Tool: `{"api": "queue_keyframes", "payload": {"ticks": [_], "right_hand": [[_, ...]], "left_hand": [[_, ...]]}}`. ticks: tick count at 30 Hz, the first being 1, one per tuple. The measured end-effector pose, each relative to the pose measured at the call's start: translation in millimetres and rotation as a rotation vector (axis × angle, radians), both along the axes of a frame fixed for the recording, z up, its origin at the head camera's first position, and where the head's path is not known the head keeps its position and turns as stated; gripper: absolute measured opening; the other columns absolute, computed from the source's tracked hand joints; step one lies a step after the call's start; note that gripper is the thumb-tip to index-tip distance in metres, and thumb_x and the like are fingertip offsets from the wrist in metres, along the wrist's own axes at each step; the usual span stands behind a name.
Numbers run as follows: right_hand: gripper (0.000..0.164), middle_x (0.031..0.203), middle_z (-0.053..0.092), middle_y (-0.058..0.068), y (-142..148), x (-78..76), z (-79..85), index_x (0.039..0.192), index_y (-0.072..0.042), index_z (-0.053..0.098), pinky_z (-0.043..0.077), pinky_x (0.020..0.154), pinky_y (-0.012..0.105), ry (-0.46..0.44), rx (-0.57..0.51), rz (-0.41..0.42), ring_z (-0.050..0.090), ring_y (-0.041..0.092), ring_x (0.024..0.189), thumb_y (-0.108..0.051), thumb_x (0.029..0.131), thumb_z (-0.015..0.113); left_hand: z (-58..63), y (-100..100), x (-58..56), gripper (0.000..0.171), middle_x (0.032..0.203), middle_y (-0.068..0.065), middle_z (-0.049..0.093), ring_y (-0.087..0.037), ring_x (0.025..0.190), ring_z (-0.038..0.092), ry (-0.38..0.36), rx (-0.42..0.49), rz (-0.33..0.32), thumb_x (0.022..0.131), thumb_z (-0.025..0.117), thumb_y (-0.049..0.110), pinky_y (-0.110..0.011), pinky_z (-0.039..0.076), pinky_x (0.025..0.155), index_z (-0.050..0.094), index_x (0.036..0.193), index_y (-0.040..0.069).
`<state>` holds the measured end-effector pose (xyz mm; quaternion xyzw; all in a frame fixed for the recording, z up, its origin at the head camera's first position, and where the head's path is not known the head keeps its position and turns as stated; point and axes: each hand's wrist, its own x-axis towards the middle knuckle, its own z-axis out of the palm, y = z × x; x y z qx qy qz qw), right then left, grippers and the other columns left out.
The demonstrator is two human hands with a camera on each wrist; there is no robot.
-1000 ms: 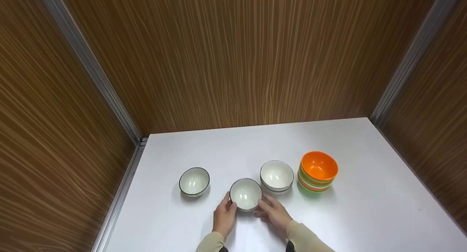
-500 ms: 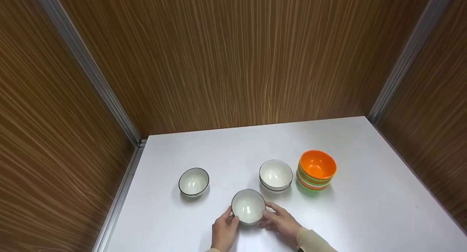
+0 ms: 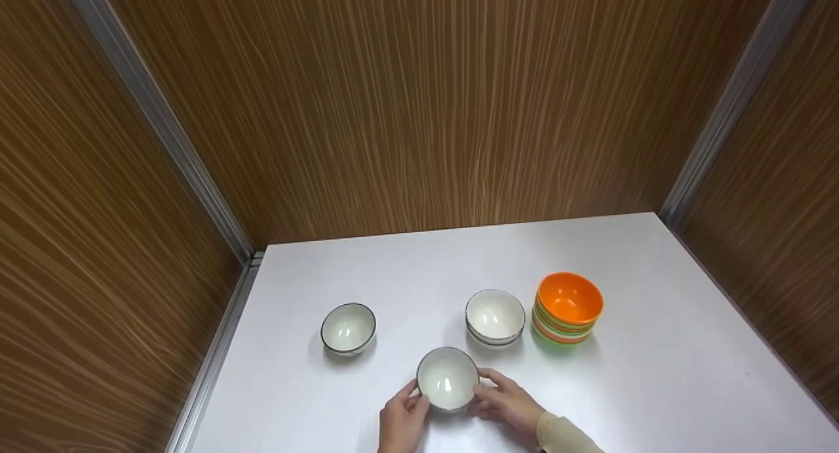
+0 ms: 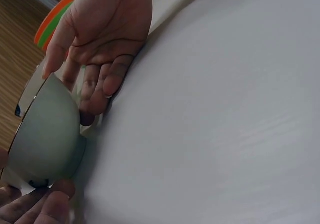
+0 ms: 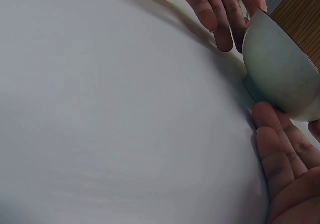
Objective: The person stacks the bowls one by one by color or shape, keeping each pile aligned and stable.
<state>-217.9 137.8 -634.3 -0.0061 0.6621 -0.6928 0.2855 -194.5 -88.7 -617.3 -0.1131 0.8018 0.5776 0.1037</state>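
Observation:
Between my two hands is a pale, grey-white bowl with a dark rim, its mouth facing up. My left hand grips its left side, thumb at the near rim and fingers along the wall. On the opposite side my right hand holds the rim between thumb and fingers. In the left wrist view the bowl shows its outer wall and foot, close over the white table. The right wrist view shows fingertips of both hands against the lower wall of the bowl.
A stack of white bowls stands behind the held bowl. To its right is a stack of orange and green bowls. A single dark-rimmed bowl sits at the left. Wood-grain panels enclose the white table.
Both hands have brought the bowl nearer to me, away from the white stack, keeping their grip on its sides. The other bowls stay where they were.

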Motion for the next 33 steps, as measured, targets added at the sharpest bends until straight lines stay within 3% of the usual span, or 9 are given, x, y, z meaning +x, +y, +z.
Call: {"api": "queue_keyframes", "payload": {"ticks": [5,9,13,16,20,23,28,33], "right_hand": [[0.069,0.104,0.063,0.011,0.4,0.2,1.8,0.142,-0.006,0.027,0.050,0.082,0.039,-0.001,-0.004,-0.008,0.061,0.026,0.094,-0.043,0.089,0.053],[0.071,0.106,0.063,0.011,2.1,-0.2,5.3,0.142,-0.005,0.025,0.050,0.082,0.039,-0.009,0.002,0.017,0.061,0.027,0.095,-0.044,0.090,0.052],[0.068,0.107,0.062,0.011,7.5,0.3,9.6,0.140,-0.004,0.029,0.051,0.080,0.039,-0.007,0.020,0.029,0.061,0.028,0.092,-0.045,0.091,0.050],[0.065,0.106,0.062,0.013,14.3,1.3,11.3,0.137,-0.002,0.034,0.052,0.077,0.038,0.017,0.025,0.011,0.062,0.029,0.089,-0.044,0.091,0.050],[0.062,0.107,0.060,0.015,24.0,1.7,14.1,0.135,0.001,0.036,0.051,0.076,0.038,0.051,0.026,-0.017,0.062,0.030,0.089,-0.041,0.092,0.050],[0.062,0.108,0.059,0.015,29.2,0.8,18.2,0.134,0.002,0.036,0.051,0.077,0.039,0.046,0.043,-0.035,0.061,0.029,0.089,-0.040,0.092,0.050],[0.061,0.109,0.059,0.015,33.0,1.0,23.0,0.134,0.002,0.036,0.051,0.077,0.039,0.029,0.070,-0.060,0.061,0.028,0.090,-0.040,0.092,0.050],[0.063,0.108,0.059,0.014,34.1,2.3,21.2,0.134,0.002,0.036,0.052,0.077,0.038,0.033,0.086,-0.080,0.061,0.028,0.088,-0.040,0.090,0.054]], "left_hand": [[3.2,-4.4,-3.3,0.051,0.099,-0.005,0.066,-0.019,0.095,0.061,-0.009,-0.001,-0.020,0.088,0.056,0.026,-0.032,0.051,0.080,0.045,0.130,0.000],[6.1,-14.9,-8.3,0.046,0.090,0.000,0.064,-0.013,0.083,0.060,0.050,-0.045,0.000,0.088,0.057,0.027,-0.031,0.051,0.073,0.050,0.125,0.000],[7.5,-32.3,-18.1,0.038,0.084,-0.005,0.064,-0.014,0.072,0.059,0.160,-0.049,0.112,0.088,0.058,0.020,-0.029,0.049,0.065,0.053,0.117,-0.004],[9.1,-48.7,-27.5,0.034,0.084,-0.012,0.064,-0.019,0.070,0.061,0.184,0.018,0.219,0.087,0.058,0.015,-0.029,0.050,0.062,0.053,0.113,-0.007],[12.4,-71.3,-38.7,0.033,0.089,-0.017,0.061,-0.021,0.069,0.062,0.142,0.086,0.337,0.089,0.056,0.018,-0.027,0.051,0.059,0.050,0.110,-0.007],[15.6,-85.9,-45.9,0.041,0.095,-0.021,0.057,-0.024,0.070,0.062,0.115,0.120,0.389,0.090,0.055,0.024,-0.029,0.051,0.061,0.043,0.115,-0.008],[20.0,-102.7,-59.5,0.059,0.110,-0.023,0.049,-0.025,0.076,0.060,0.081,0.208,0.427,0.091,0.053,0.030,-0.034,0.052,0.071,0.029,0.128,-0.010],[18.8,-109.9,-70.2,0.055,0.103,-0.025,0.053,-0.029,0.078,0.060,0.056,0.236,0.408,0.093,0.049,0.032,-0.035,0.053,0.070,0.037,0.126,-0.010]]}}
